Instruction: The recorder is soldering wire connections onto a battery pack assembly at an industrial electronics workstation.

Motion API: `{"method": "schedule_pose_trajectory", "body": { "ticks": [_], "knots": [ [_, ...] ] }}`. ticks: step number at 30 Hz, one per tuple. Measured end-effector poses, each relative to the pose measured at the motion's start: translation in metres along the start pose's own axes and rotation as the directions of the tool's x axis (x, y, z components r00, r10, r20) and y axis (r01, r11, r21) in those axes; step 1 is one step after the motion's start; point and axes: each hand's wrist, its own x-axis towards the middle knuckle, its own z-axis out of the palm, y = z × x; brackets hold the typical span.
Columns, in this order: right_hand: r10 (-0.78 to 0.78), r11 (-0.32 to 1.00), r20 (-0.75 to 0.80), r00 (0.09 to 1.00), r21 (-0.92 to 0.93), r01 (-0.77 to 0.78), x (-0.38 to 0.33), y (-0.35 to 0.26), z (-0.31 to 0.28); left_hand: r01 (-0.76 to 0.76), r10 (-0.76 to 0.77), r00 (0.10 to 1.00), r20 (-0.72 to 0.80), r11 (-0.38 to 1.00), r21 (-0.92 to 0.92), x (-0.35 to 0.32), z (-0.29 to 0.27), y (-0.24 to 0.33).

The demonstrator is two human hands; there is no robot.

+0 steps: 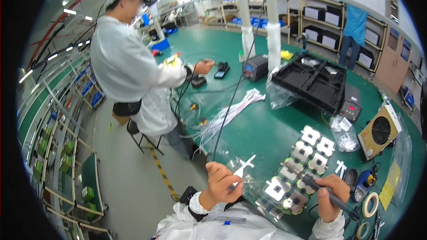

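My left hand (221,183) pinches a thin white wire piece (244,166) just left of a row of small silver-and-white square parts (299,169) laid out on the green table (258,129). My right hand (332,197) grips a black pen-shaped soldering iron (329,198), its tip pointing toward the near end of that row. Both forearms wear white sleeves.
A co-worker in a white coat (129,66) sits at the far left of the table, a hand near black devices. A bundle of white wires (231,111), a black tray (311,80), a small fan box (380,131), tape rolls (370,204) and shelving surround the bench.
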Motion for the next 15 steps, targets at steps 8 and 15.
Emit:
{"method": "schedule_pose_trajectory", "body": {
  "ticks": [8, 15],
  "knots": [
    [-0.009, 0.999, 0.096, 0.995, 0.044, 0.005, -0.001, 0.013, -0.003, 0.117, -0.116, 0.993, 0.023, 0.993, -0.019, -0.025, 0.018, 0.002],
    [-0.057, 0.998, 0.208, 0.976, 0.012, 0.055, 0.005, 0.014, 0.007, 0.104, -0.105, 0.995, -0.002, 0.994, -0.036, -0.012, 0.024, -0.002]
  ]
}}
